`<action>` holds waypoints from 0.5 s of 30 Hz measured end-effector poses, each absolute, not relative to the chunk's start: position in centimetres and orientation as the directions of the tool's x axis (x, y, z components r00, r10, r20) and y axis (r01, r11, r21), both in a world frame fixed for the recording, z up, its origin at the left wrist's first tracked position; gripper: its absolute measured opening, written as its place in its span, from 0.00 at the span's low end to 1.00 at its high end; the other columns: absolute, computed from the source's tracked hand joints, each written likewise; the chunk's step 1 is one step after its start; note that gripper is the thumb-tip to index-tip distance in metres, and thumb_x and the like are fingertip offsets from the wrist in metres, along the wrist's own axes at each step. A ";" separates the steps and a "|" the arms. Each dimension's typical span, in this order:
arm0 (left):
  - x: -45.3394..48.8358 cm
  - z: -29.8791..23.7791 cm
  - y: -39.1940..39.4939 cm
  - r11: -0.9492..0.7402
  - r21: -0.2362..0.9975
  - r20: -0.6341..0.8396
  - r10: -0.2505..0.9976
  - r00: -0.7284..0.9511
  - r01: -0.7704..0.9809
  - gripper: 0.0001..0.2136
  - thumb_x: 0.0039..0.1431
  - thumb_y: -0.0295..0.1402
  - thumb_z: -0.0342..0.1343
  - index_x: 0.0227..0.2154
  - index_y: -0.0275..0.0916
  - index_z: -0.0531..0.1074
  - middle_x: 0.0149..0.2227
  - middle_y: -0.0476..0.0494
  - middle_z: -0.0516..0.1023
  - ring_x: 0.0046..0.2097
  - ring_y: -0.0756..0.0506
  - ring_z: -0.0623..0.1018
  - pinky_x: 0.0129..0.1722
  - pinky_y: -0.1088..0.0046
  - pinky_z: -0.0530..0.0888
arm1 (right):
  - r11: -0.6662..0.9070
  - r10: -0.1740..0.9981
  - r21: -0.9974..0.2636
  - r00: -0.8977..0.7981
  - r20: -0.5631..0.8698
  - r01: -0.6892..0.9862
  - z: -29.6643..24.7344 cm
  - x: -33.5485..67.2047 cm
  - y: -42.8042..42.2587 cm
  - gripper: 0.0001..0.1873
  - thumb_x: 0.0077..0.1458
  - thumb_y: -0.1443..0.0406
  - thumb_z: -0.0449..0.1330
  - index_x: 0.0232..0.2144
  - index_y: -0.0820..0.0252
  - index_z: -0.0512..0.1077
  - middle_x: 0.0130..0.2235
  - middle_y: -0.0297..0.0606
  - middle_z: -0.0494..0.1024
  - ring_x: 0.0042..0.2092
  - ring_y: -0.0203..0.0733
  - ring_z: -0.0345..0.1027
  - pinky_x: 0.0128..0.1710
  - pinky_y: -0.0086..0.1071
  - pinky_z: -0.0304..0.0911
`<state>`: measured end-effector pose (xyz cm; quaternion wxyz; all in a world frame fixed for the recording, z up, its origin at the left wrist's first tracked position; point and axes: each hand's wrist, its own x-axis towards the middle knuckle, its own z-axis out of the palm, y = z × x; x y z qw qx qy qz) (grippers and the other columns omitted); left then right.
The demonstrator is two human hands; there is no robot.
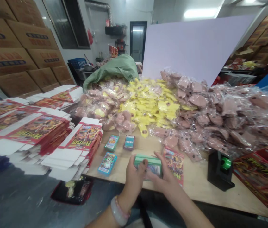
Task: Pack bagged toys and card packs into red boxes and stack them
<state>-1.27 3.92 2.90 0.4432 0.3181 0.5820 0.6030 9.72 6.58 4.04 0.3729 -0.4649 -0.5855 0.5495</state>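
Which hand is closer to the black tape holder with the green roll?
Right. The right hand holds the green card stack to the left of the tape holder; the left hand holds the stack's other end, farther away.

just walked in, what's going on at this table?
A person holds a green card pack in both hands, left hand and right hand, at the near edge of a wooden table. Three more small packs lie on the table ahead of it, and a red printed carton lies flat by the right hand. Behind is a heap of bagged pink and yellow pieces. Stacks of flat cartons sit to the left, a tape dispenser to the right.
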 end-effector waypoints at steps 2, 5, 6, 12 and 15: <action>-0.5 3.0 3.7 0.031 0.992 -0.078 0.921 -0.381 -0.126 0.18 0.51 0.44 0.55 0.40 0.38 0.62 0.31 0.46 0.72 0.31 0.47 0.73 0.28 0.76 0.70 | -0.053 0.989 -0.988 -0.126 -0.072 0.148 4.5 9.7 6.9 0.23 0.48 0.51 0.55 0.43 0.57 0.63 0.41 0.38 0.70 0.43 0.42 0.65 0.39 0.32 0.62; 0.5 3.7 3.5 0.015 0.999 -0.029 0.943 -0.331 -0.046 0.17 0.53 0.43 0.53 0.42 0.39 0.62 0.34 0.44 0.73 0.33 0.46 0.73 0.31 0.74 0.71 | -0.012 0.994 -0.974 0.110 0.013 0.226 5.2 10.0 7.7 0.18 0.51 0.49 0.48 0.27 0.58 0.64 0.25 0.32 0.66 0.30 0.39 0.62 0.29 0.29 0.59; 0.9 4.0 3.5 0.011 1.000 -0.016 0.948 -0.317 -0.016 0.17 0.54 0.43 0.52 0.43 0.38 0.63 0.37 0.42 0.73 0.36 0.45 0.74 0.34 0.73 0.71 | 0.020 0.986 -0.966 0.154 0.062 0.257 5.4 10.2 7.9 0.18 0.52 0.50 0.48 0.25 0.58 0.63 0.23 0.31 0.64 0.28 0.38 0.60 0.28 0.29 0.57; 1.9 5.9 4.7 -0.022 0.992 0.066 0.927 -0.370 0.122 0.19 0.59 0.43 0.44 0.48 0.38 0.65 0.46 0.39 0.72 0.46 0.42 0.71 0.45 0.70 0.66 | -0.035 0.980 -0.999 0.195 -0.042 -0.037 5.4 10.5 8.1 0.11 0.50 0.57 0.51 0.24 0.57 0.63 0.24 0.30 0.65 0.28 0.37 0.60 0.29 0.28 0.59; 1.3 5.7 5.7 0.082 0.992 -0.053 0.962 -0.267 0.100 0.21 0.56 0.45 0.48 0.50 0.39 0.66 0.48 0.39 0.72 0.51 0.39 0.68 0.53 0.65 0.59 | -0.331 0.913 -0.847 0.084 -0.399 -0.416 4.3 10.4 7.4 0.08 0.46 0.59 0.54 0.22 0.57 0.62 0.21 0.28 0.65 0.25 0.37 0.63 0.28 0.29 0.61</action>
